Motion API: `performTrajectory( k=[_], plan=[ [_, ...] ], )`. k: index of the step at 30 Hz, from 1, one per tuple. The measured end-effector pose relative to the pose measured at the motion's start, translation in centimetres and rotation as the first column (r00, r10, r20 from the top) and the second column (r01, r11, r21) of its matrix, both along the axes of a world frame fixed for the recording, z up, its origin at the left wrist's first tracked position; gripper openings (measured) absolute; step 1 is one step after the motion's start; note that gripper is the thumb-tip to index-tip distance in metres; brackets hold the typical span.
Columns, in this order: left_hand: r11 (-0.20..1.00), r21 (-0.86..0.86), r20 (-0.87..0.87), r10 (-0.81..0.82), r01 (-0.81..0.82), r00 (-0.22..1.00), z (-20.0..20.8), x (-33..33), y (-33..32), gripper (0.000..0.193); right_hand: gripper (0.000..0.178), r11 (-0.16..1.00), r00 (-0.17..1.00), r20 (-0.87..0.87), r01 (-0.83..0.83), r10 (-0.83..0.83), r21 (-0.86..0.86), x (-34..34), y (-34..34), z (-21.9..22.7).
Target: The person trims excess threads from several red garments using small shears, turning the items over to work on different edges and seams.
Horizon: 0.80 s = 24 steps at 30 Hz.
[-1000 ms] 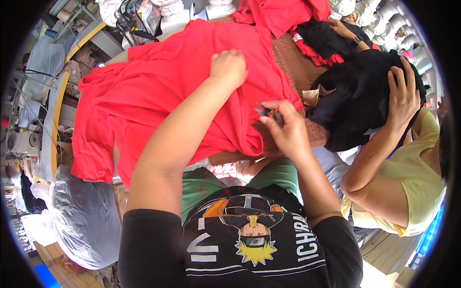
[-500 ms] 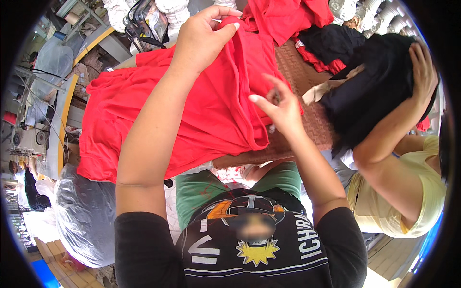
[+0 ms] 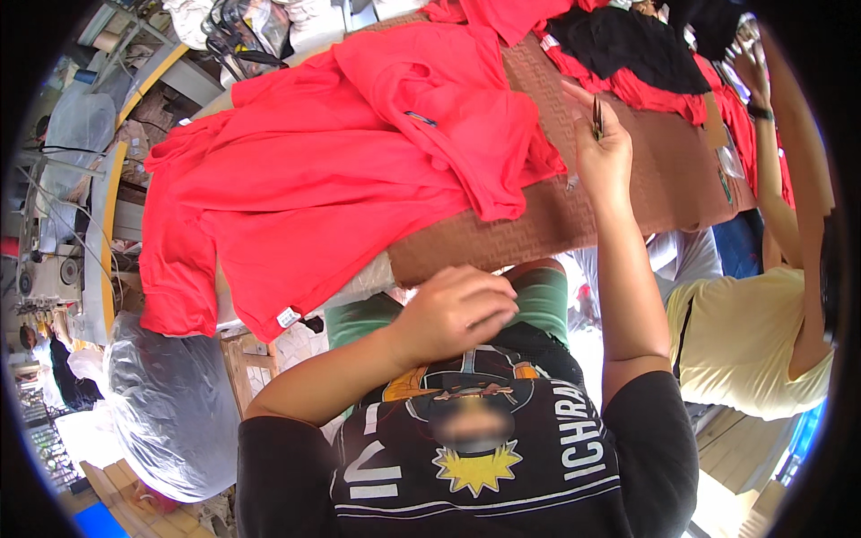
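A red garment (image 3: 296,179) lies spread and partly folded over the left of the table, its near corner with a white tag (image 3: 288,316) hanging at the edge. A small dark bluish mark (image 3: 420,117) shows on its upper fold. My right hand (image 3: 605,148) is raised over the brown patterned table cover (image 3: 646,170), just right of the garment. It holds small dark metal thread snips (image 3: 597,117), blades pointing away from me. My left hand (image 3: 462,309) is drawn back before my chest, off the cloth, its fingers loosely bent and nothing visible in them.
More red cloth (image 3: 520,18) and a black garment (image 3: 619,54) lie at the far side. On the right, a co-worker in a yellow shirt (image 3: 744,341) has an arm over the table. A clear plastic-wrapped bundle (image 3: 166,403) and a sewing machine (image 3: 58,273) are at left.
My left hand has let go of the red garment's far edge and come back toward my chest. The garment's raised part has dropped flat. My right hand has moved right; the co-worker's black garment has shifted away.
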<state>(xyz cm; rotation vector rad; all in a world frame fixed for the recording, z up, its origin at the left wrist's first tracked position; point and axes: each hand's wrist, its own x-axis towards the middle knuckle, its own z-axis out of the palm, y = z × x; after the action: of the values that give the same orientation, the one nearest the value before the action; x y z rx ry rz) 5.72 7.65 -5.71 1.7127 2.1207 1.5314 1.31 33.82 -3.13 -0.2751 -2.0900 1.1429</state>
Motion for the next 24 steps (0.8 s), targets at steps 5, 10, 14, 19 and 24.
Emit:
performTrajectory(
  k=[5, 10, 14, 19, 24],
  plan=[
    [0.952, -0.068, 0.054, 0.303, -0.299, 0.951, 0.2, -3.8, 0.2, 0.018, 0.03, 0.987, 0.986, -0.066, -0.158, 0.156, -0.026, 2.2, -2.4, 2.5],
    [0.844, -0.235, -0.099, 0.472, -0.481, 0.876, -1.5, -5.3, 2.3, 0.028, 0.029, 0.966, 0.972, 0.079, -0.229, 0.22, 0.123, 2.9, -2.5, 2.4],
    [0.871, -0.116, -0.188, 0.453, -0.478, 0.871, -2.4, -5.6, 3.6, 0.029, 0.025, 0.89, 0.931, 0.186, -0.356, 0.313, 0.284, 3.8, -2.5, 1.6],
    [0.935, -0.019, 0.273, 0.345, -0.354, 0.898, -0.1, -6.4, 3.3, 0.021, 0.023, 0.849, 0.857, 0.34, -0.476, 0.388, 0.23, 5.3, -2.9, 2.2],
    [0.924, 0.034, 0.726, 0.239, -0.382, 0.645, 1.7, -6.1, 3.4, 0.021, 0.035, 0.854, 0.901, 0.164, -0.434, 0.402, 0.289, 5.8, -4.4, 3.3]
  ],
)
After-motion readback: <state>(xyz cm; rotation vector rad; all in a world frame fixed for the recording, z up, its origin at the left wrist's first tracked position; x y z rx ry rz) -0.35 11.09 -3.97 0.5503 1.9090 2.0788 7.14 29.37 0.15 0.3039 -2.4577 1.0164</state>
